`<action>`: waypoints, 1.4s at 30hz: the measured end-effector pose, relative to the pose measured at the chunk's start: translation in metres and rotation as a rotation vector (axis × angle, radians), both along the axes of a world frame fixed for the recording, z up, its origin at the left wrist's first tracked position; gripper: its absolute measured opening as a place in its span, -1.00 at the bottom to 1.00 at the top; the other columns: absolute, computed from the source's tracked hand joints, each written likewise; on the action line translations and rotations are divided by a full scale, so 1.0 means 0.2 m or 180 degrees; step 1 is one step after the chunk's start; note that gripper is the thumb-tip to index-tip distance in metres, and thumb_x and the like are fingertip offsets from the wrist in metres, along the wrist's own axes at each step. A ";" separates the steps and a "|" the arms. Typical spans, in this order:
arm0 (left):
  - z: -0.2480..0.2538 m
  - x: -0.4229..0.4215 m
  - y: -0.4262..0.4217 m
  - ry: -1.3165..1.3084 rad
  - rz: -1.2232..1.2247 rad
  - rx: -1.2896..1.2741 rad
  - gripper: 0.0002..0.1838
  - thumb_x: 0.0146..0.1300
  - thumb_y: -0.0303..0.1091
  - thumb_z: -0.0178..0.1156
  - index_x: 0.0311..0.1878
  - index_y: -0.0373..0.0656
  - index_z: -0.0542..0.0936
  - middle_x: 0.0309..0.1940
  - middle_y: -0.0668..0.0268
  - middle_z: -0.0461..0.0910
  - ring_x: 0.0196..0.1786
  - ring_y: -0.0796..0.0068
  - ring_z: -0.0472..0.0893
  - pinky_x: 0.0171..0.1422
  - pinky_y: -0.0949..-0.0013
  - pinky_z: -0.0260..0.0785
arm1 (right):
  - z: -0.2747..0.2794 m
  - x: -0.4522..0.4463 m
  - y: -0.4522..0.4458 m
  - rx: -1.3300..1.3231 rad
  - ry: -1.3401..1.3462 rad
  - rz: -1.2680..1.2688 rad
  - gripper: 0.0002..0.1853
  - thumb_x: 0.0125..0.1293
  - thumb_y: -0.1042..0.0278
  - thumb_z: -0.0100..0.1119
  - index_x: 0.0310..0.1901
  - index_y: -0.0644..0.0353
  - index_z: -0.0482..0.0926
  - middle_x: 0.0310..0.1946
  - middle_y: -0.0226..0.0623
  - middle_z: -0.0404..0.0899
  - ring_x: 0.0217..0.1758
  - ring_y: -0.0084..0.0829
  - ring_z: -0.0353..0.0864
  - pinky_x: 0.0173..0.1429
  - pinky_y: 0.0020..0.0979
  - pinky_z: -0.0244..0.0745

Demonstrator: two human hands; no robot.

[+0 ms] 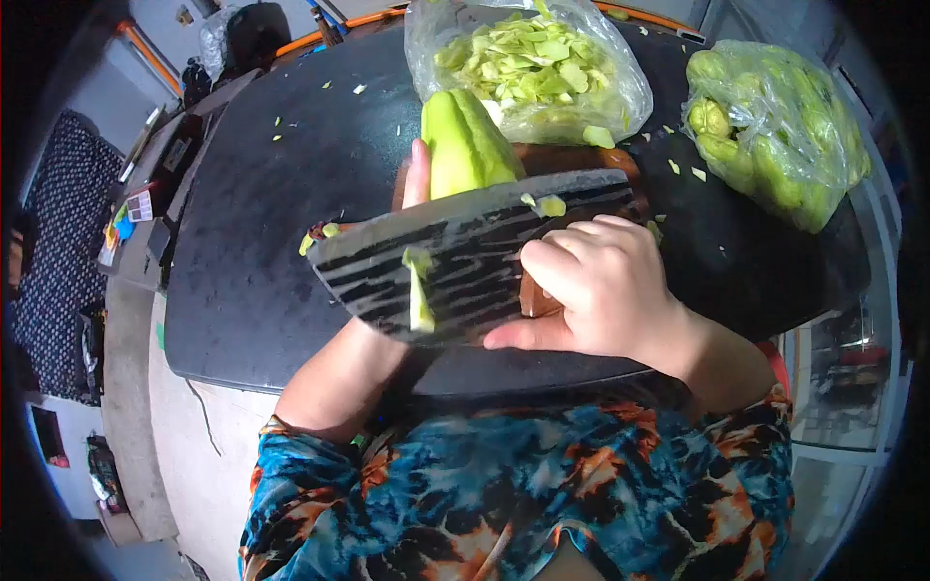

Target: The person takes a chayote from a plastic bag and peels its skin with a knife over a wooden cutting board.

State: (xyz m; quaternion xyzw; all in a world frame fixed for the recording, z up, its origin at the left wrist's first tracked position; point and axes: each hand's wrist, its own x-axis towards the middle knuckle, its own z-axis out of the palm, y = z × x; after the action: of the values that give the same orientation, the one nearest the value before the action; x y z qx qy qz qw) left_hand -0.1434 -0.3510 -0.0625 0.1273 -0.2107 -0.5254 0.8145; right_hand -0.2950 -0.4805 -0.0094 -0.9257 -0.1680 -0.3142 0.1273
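Right hand: the right hand (615, 281) has its fingers curled closed on the cleaver at the handle end, thumb extended.
Cleaver: the cleaver (455, 257) lies slantwise across the view, with slivers of green flesh stuck to its blade.
Left hand: one digit of the left hand (418, 174) is upright along the left side of the chayote; the blade hides the rest, so how far the fingers are closed cannot be told.
Chayote: the pale green chayote (468, 145) shows just beyond the blade, its lower end hidden.
Board: a brown wooden board (620, 160) is partly visible behind the cleaver.
Bags: a clear bag of cut pieces (542, 68) is beyond the chayote; a bag of whole chayotes (775, 131) is to the right.
Surface: the black surface (262, 232) carries scattered scraps (675, 167).
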 end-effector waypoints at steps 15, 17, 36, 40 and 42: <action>0.03 -0.10 0.01 0.0239 0.0127 0.0744 -0.14 0.27 0.46 -0.13 0.34 -0.10 0.33 0.13 0.12 0.50 0.16 0.08 0.54 0.21 -0.05 0.44 | 0.02 0.08 -0.30 0.0919 0.0460 -0.0989 -0.39 0.20 -0.31 0.20 -0.60 0.17 0.47 -0.73 -0.19 0.46 -0.60 -0.15 0.56 -0.44 -0.23 0.42; 0.05 -0.13 -0.01 0.0959 0.0262 0.0732 -0.16 0.34 0.41 -0.19 0.36 -0.15 0.31 0.07 0.14 0.54 0.10 0.21 0.58 0.17 0.12 0.48 | 0.05 0.03 -0.18 0.0719 0.0282 -0.0319 -0.40 0.14 -0.32 0.25 -0.64 0.09 0.39 -0.74 -0.31 0.46 -0.61 -0.24 0.57 -0.47 -0.28 0.43; 0.03 -0.07 0.00 0.0202 0.0250 0.0902 -0.17 0.24 0.48 -0.08 0.26 -0.08 0.41 0.08 0.15 0.53 0.11 -0.02 0.55 -0.11 -0.13 0.58 | -0.02 0.23 -0.51 0.1250 0.0858 -0.1531 -0.34 0.31 -0.36 0.01 -0.51 0.19 0.59 -0.65 -0.04 0.49 -0.52 -0.05 0.55 -0.35 -0.17 0.43; 0.05 -0.08 0.01 0.0583 0.0527 0.1048 -0.18 0.34 0.43 -0.23 0.32 -0.11 0.35 0.08 0.12 0.53 0.09 0.16 0.58 0.10 0.03 0.52 | 0.08 0.07 -0.18 0.0754 0.0348 -0.0160 -0.45 0.16 -0.17 0.32 -0.53 0.23 0.43 -0.69 -0.24 0.41 -0.63 -0.23 0.48 -0.50 -0.32 0.31; 0.11 -0.11 -0.02 0.0121 0.0417 0.0772 -0.21 0.37 0.39 -0.21 0.27 -0.16 0.41 0.06 0.20 0.54 0.07 0.29 0.57 0.20 0.20 0.45 | 0.10 0.03 -0.08 0.0582 0.0284 0.0178 -0.39 0.10 -0.26 0.32 -0.60 0.17 0.34 -0.71 -0.27 0.38 -0.63 -0.22 0.49 -0.50 -0.27 0.35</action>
State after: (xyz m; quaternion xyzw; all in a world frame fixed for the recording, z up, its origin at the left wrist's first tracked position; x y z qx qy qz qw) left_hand -0.1652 -0.3543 -0.0400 0.2283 -0.1215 -0.4950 0.8295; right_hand -0.2884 -0.4965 0.0099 -0.9182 -0.1585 -0.2830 0.2273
